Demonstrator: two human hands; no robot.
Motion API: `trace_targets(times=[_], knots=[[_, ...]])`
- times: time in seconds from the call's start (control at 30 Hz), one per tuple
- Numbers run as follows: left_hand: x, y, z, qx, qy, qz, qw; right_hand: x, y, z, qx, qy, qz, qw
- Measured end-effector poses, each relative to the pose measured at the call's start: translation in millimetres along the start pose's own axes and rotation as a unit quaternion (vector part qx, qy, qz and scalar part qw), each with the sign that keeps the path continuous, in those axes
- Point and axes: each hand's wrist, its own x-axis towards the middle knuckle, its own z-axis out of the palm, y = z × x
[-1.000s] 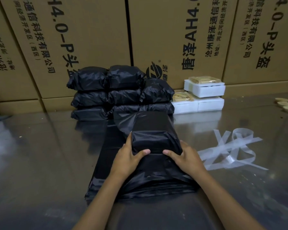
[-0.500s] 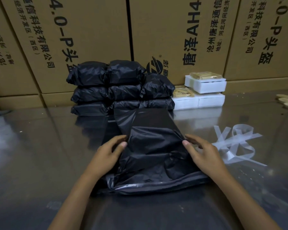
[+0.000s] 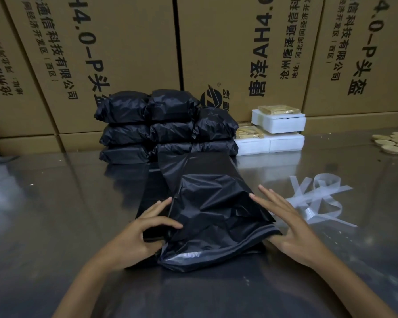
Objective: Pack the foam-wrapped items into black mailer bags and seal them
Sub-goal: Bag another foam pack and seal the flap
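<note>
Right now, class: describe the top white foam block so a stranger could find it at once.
Look along the wall of cardboard boxes to the stack of black bags. Just right of it sit white foam blocks; the one meant lies alone on top, yellow contents showing.

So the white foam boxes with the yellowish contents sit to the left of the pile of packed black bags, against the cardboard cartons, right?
Not quite. The head view shows the white foam boxes to the right of the pile of packed black bags, not the left. They do sit against the brown cardboard cartons.
</note>
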Motion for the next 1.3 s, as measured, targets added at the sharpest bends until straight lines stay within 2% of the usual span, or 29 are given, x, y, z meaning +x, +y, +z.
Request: trace_targets(times=[0.13,0.2,0.27,0.47,0.57,0.63,0.73,0.8,0.87,0.97,1.03,1.1,1.13,1.2,1.3], knots=[[-12,1,1,0.034,-0.043,-0.013,0.998,-4,-8,2,0.056,0.059,0.015,0.997],[-16,7,4,0.006,-0.003,-0.017,1.0,-4,-12,1,0.105,0.081,0.026,0.991],[-18,16,3,-0.072,0.072,-0.012,0.995,-6,-18,1,0.159,0.099,0.039,0.982],[-25,43,-6,-0.236,0.207,0.009,0.95,-12,-42,2,0.28,0.197,0.079,0.936],[-20,56,-10,-0.284,0.227,0.017,0.932,-4,-55,-4,0.303,0.217,0.084,0.924],[-10,63,-12,-0.281,0.239,0.013,0.929,6,-59,-7,0.284,0.255,0.098,0.919],[14,65,-5,-0.27,0.299,-0.028,0.915,26,-57,-8,0.199,0.29,0.147,0.925],[32,58,4,-0.239,0.341,-0.073,0.906,40,-50,-8,0.118,0.27,0.2,0.934],[47,46,16,-0.194,0.362,-0.137,0.901,49,-40,-7,0.04,0.215,0.242,0.945],[63,29,37,-0.098,0.299,-0.218,0.924,53,-27,-1,0.006,0.106,0.287,0.952],[69,27,51,-0.047,0.246,-0.243,0.937,53,-26,1,0.016,0.07,0.301,0.951],[70,31,55,-0.005,0.237,-0.253,0.938,54,-27,-3,-0.032,0.045,0.301,0.952],[69,33,55,-0.012,0.238,-0.251,0.938,56,-29,-7,-0.074,0.036,0.299,0.951],[64,34,52,-0.111,0.257,-0.241,0.929,60,-39,-14,-0.152,0.063,0.271,0.948],[50,36,42,-0.29,0.27,-0.237,0.887,74,-66,-14,-0.177,0.17,0.125,0.961]])
